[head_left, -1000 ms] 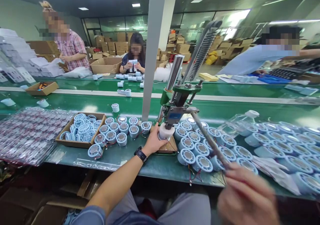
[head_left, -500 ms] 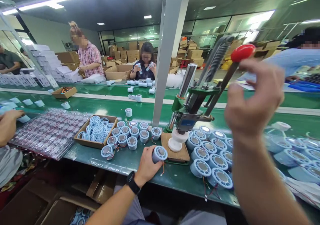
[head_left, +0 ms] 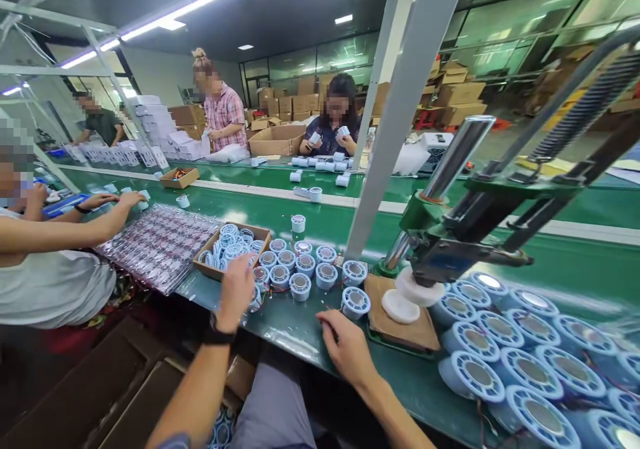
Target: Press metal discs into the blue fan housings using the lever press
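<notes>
**Separately, our left hand (head_left: 237, 294) and our right hand (head_left: 347, 349) reach over the desk (head_left: 295, 326)**

We have our left hand at the near right corner of a cardboard box (head_left: 206, 267) of light blue rings (head_left: 231, 240), over the leftmost of the light blue cups (head_left: 301, 285). Its fingers are blurred, so we cannot tell how far open they are or whether they grip anything. Our right hand hovers by the desk's near edge, its fingers loosely curled, thumb and forefinger slightly parted with nothing visible between them. Just beyond it, we see one cup (head_left: 355, 302) standing upright beside a brown board (head_left: 379, 312). A white disc (head_left: 401, 306) lies on that board, beneath the white pad (head_left: 419, 288) of a press (head_left: 453, 242). More cups (head_left: 531, 371) crowd the desk to the right of the press. To the left of the box lies a plastic-covered sheet of parts (head_left: 159, 244), with a co-worker's hands (head_left: 113, 202) at its far left corner.
</notes>
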The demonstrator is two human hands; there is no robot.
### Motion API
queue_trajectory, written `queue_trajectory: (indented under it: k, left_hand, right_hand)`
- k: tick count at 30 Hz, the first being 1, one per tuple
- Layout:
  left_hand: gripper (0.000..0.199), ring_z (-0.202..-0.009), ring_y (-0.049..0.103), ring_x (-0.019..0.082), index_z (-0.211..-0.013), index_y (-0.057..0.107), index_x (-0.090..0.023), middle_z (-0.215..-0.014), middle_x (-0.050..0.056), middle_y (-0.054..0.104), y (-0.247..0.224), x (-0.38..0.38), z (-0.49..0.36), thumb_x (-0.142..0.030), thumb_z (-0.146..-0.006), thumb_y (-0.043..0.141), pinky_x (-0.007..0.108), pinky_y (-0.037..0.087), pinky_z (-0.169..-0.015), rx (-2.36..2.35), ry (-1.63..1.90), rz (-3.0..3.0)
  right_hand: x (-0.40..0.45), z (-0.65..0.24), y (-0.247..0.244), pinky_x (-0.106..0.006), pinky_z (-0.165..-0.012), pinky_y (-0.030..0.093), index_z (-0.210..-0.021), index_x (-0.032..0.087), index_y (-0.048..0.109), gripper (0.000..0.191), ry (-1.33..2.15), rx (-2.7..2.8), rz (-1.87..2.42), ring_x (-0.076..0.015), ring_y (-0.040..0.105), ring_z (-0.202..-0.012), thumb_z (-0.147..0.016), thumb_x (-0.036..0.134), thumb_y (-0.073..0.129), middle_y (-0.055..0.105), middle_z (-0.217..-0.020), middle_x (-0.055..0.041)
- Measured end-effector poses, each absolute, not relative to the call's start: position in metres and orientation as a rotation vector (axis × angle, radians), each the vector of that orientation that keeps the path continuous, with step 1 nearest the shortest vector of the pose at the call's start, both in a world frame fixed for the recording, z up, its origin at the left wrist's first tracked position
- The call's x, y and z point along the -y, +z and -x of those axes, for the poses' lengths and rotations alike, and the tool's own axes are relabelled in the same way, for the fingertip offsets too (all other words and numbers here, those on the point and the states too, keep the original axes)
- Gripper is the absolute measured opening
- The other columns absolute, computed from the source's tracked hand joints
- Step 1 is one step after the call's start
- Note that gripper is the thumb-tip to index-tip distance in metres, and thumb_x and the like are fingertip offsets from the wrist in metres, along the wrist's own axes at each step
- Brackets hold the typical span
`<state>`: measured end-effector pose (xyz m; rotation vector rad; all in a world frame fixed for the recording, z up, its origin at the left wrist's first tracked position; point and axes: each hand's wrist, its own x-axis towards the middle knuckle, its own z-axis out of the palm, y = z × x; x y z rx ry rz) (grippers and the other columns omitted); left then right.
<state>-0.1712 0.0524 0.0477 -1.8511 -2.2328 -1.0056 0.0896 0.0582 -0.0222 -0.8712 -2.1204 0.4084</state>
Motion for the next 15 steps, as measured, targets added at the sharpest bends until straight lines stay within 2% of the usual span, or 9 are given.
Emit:
queue_trajectory:
  k: [2,5,8,10,12,15]
  left_hand:
    - [0.032,-0.121,0.052,0.031,-0.114,0.065,-0.012,-0.126,0.02,0.061,0.069,-0.072,0.22,-0.011,-0.087,0.049,0.049,0.036,-0.108,2.271,-0.91,1.825]
    - [0.006,-0.104,0.058,0.03,-0.083,0.068,-0.012,-0.099,0.016,0.067,0.08,-0.099,0.262,-0.017,-0.082,0.064,0.048,0.04,-0.1,2.311,-0.772,1.895]
    - [0.023,-0.092,0.061,0.021,-0.075,0.062,-0.013,-0.085,0.006,0.065,0.074,-0.11,0.274,-0.032,-0.087,0.067,0.044,0.045,-0.094,2.266,-0.685,1.982]
    - [0.028,-0.089,0.061,0.019,-0.075,0.061,-0.014,-0.082,0.003,0.063,0.071,-0.111,0.276,-0.038,-0.089,0.066,0.042,0.047,-0.093,2.211,-0.664,2.019]
    - [0.026,-0.09,0.06,0.021,-0.075,0.06,-0.014,-0.083,0.003,0.062,0.073,-0.109,0.276,-0.036,-0.09,0.063,0.044,0.047,-0.094,2.156,-0.676,2.026]
    - [0.016,-0.105,0.057,0.027,-0.084,0.061,-0.016,-0.099,0.008,0.061,0.081,-0.097,0.263,-0.03,-0.091,0.056,0.049,0.044,-0.1,2.075,-0.756,1.997]
  right_hand:
    - [-0.063,-0.075,-0.019,-0.025,-0.086,0.054,-0.108,0.017,0.067,0.029,0.457,2.258,1.005,-0.0149,0.066,-0.095,-0.092,0.012,0.044,0.068,-0.102,-0.0065]
    - [-0.071,-0.04,-0.007,-0.026,-0.087,0.054,-0.133,0.022,0.057,0.043,0.476,2.334,1.218,-0.0171,0.064,-0.101,-0.091,0.014,0.048,0.063,-0.113,-0.009]
    - [-0.079,-0.009,0.004,-0.029,-0.072,0.056,-0.148,0.024,0.041,0.053,0.396,2.208,1.494,-0.0214,0.063,-0.095,-0.095,0.023,0.048,0.056,-0.113,-0.0133]
    - [-0.085,0.002,0.009,-0.03,-0.069,0.055,-0.149,0.025,0.039,0.054,0.356,2.12,1.641,-0.0241,0.062,-0.097,-0.096,0.027,0.049,0.052,-0.113,-0.0146]
    - [-0.087,0.002,0.01,-0.031,-0.069,0.055,-0.143,0.025,0.045,0.049,0.35,2.087,1.663,-0.0258,0.06,-0.101,-0.095,0.03,0.052,0.051,-0.114,-0.0152]
    - [-0.078,-0.012,0.005,-0.032,-0.075,0.057,-0.131,0.028,0.056,0.039,0.371,2.128,1.584,-0.025,0.059,-0.105,-0.092,0.029,0.058,0.05,-0.12,-0.0136]
